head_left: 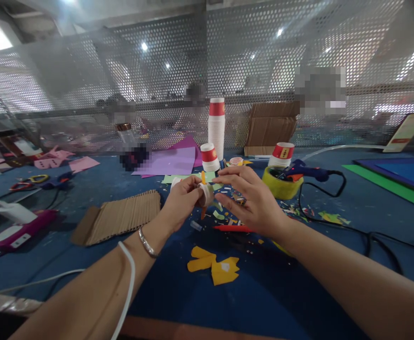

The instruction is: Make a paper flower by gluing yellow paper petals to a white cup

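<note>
Pinched between the thumb and fingers of my left hand (pixel 185 196) is a small white paper cup (pixel 207 194). Orange pieces show at its top and below it. My right hand (pixel 251 198) is open just right of the cup, with fingers stretched out and thumb apart. Whether its fingertips touch the cup I cannot tell. Part of another white cup (pixel 175 183) shows behind my left hand. On the table nearer to me lie yellow-orange paper cutouts (pixel 225 270), one with a pale patch. A red pen-like stick (pixel 232 228) rests below my right hand.
Behind my hands stand a tall stack of paper cups (pixel 216 130) and a shorter stack (pixel 210 157). A glue gun (pixel 308 171) rests on a yellow tape roll (pixel 281 188), its cord trailing right. Corrugated cardboard (pixel 125 218), scissors (pixel 29 182) and a power strip (pixel 22 231) lie left.
</note>
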